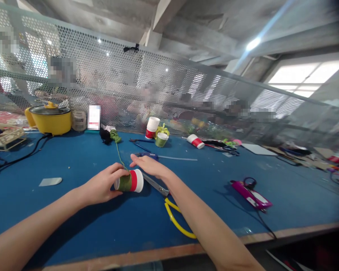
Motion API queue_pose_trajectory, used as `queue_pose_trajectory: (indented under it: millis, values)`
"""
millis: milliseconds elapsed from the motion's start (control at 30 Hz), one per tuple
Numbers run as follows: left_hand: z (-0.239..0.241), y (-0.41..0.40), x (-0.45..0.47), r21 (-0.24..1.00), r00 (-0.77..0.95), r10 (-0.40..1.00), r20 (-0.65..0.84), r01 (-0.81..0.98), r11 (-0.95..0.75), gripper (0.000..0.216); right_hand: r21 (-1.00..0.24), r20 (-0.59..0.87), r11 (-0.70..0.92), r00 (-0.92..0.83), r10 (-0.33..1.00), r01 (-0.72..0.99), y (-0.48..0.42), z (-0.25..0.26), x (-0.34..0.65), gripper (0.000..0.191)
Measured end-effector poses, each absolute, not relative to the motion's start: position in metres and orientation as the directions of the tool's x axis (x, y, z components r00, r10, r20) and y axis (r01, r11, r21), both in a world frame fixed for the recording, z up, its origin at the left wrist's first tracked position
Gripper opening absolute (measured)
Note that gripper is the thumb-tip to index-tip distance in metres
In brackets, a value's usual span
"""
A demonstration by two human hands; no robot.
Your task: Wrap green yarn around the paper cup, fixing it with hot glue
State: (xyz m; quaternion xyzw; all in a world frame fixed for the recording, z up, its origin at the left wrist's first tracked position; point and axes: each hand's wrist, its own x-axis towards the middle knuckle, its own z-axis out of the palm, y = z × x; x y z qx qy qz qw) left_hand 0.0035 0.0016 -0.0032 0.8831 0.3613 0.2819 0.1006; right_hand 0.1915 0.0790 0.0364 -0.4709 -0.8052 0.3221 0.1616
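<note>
A white paper cup with a red band (136, 180) lies on its side just above the blue table, partly wound with green yarn (125, 183). My left hand (109, 182) is closed around the wound end, thumb on top. From the cup a strand runs up to a green yarn ball (115, 136) farther back. My right hand (148, 165) reaches over beside the cup, its visible fingers stretched out and apart with nothing seen in them. Below that hand lie scissors with yellow handles (175, 218), partly covered by my right forearm.
Behind the hands lies a blue glue gun (149, 155) near pliers (142, 143). Other cups (196, 142) stand or lie toward the mesh partition (172, 82). At right is a purple power strip (251, 195); at back left, a yellow electric pot (52, 119).
</note>
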Motion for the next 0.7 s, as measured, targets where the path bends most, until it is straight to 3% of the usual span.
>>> queue_pose_trajectory:
  millis: [133,367,700]
  values:
    - [-0.003,-0.001,0.005,0.383,0.604,0.674,0.426,0.555,-0.739,0.048,-0.770,-0.123,0.268,-0.547,0.828,0.579,0.065,0.037,0.176,0.059]
    - [-0.003,-0.003,0.005,0.390,0.621,0.680,0.390,0.558,-0.733,0.052,-0.958,-0.051,0.105,-0.516,0.855,0.268,0.065,0.024,0.175,0.016]
    - [0.000,-0.001,0.003,0.531,0.546,0.745,0.382,0.530,-0.661,0.052,-0.982,0.124,0.172,-0.417,0.901,0.080,0.063,0.027,0.184,0.020]
